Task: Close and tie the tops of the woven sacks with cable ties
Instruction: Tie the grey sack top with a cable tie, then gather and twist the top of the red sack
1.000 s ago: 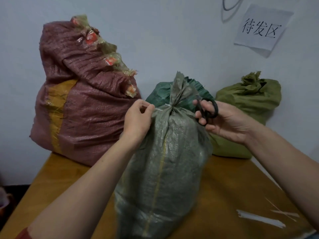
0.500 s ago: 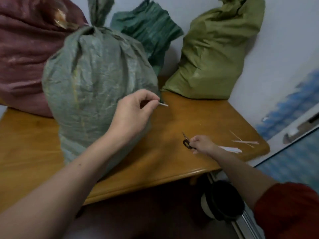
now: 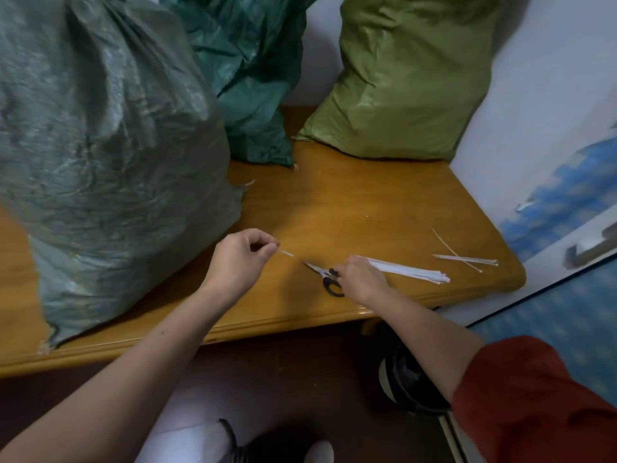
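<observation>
Nearest you, your red sleeve [image 3: 534, 402] covers the right upper arm, and a dark shoe with a pale sole [image 3: 405, 385] stands on the floor below the table edge. Both of your forearms reach over the front rim of the glossy orange-brown wooden table [image 3: 334, 208]. Your left hand [image 3: 238, 259] hovers just above the tabletop with thumb and forefinger pinched on a short white plastic strip [image 3: 287, 253], whose free end points right; the other fingers are curled into the palm. Just beside it, your right hand [image 3: 362, 279] rests low on the table, fingers curled at the black loop handles of a pair of steel-bladed scissors [image 3: 325, 275] that lie flat, blades pointing towards the left hand. Touching the far side of that hand is a flat bundle of long white cable ties [image 3: 410, 271], and a few loose white cable ties [image 3: 467, 259] lie crossed near the right-hand corner. To the left, the big grey-green woven sack [image 3: 107, 155] stands on the table close to your left arm. Behind it sits a crumpled teal woven sack [image 3: 247, 78], and beside that an olive-green woven sack [image 3: 400, 78] leans against the white wall [image 3: 534, 95]. All three sack tops run out of view.
</observation>
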